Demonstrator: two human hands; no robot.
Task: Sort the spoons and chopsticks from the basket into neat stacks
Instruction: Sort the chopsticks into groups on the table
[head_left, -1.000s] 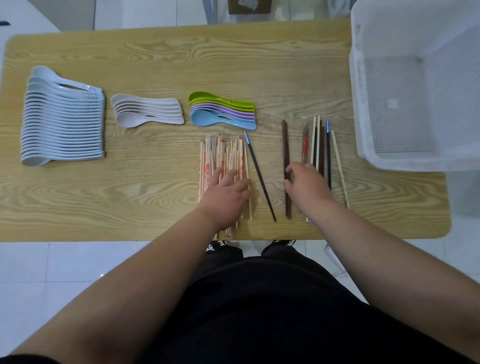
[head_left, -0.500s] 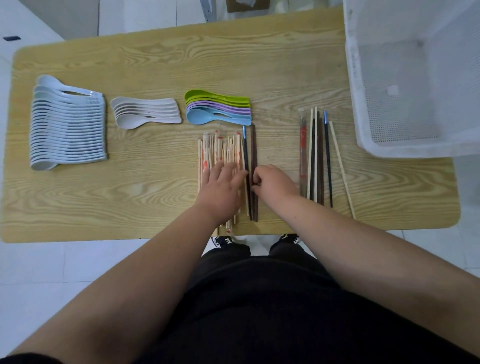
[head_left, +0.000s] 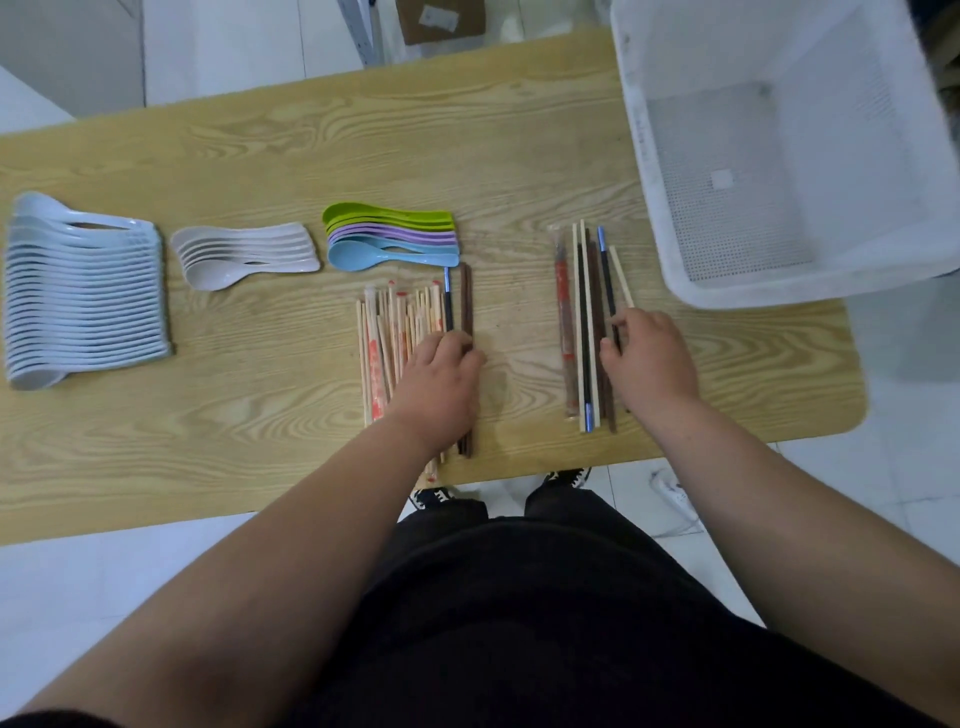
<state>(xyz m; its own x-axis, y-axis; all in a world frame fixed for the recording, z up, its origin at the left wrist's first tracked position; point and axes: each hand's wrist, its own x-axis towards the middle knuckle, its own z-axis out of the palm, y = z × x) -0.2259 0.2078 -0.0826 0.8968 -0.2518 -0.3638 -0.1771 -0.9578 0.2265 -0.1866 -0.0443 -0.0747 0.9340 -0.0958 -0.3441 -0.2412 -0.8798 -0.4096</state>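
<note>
Hands apart: left hand presses on the sorted chopstick pile, finger curl unclear. Right hand seems to pinch a dark chopstick in the loose row. Lifting it could drag neighbours askew, and pile ends overhanging the tabletop may tip off.

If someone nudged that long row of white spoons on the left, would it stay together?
Probably not as one piece. The white spoons are only nested loosely on the table, so a side push would likely fan them apart. They look like thin glossy plastic, so probably light and slippery. Lying low and flat, they seem unlikely to tip.
</note>
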